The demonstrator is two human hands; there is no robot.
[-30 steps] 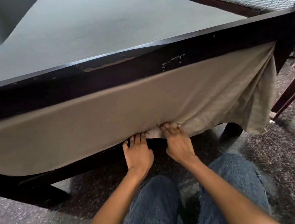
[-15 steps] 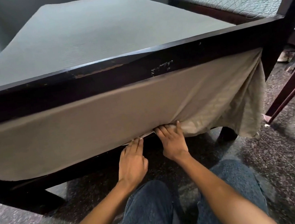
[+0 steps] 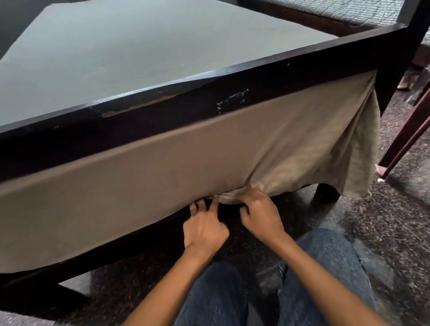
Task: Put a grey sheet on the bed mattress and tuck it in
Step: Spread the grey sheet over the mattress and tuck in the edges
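Sheet [image 3: 135,190] covers the mattress and drapes its end; left hand [image 3: 204,229], fingers spread, pushes the hem under, right hand [image 3: 261,215] pinches a bunched fold; recommend working rightward toward the loose corner [image 3: 357,159].
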